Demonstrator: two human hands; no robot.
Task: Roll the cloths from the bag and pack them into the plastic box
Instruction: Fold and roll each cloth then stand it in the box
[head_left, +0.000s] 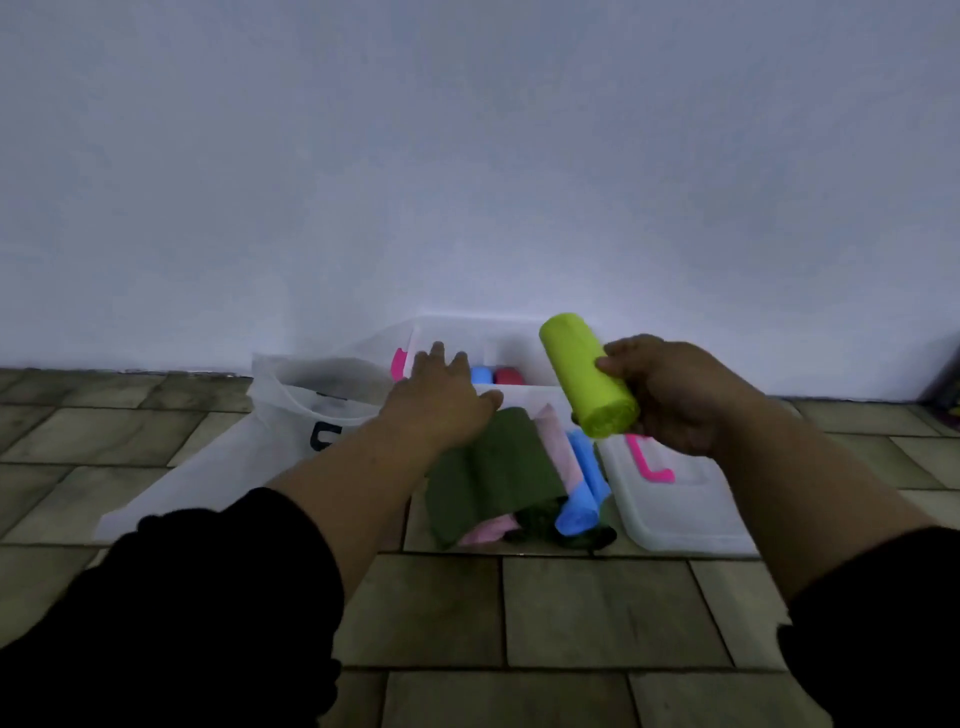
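lime roll in my right hand, about to go into the box

my right hand has its fingers closed round the near end of the lime green rolled cloth, holding it raised and tilted just above the plastic box by the wall, so i judge it is ready to drop in beside the blue roll and red roll already lying inside. my left hand reaches forward with fingers spread and flat, holding nothing, over the box's near rim, probably to steady it or make room. the unrolled pile, dark green cloth on top of pink and blue ones, waits on the tiled floor between the white bag and the box lid, within easy reach of both hands.
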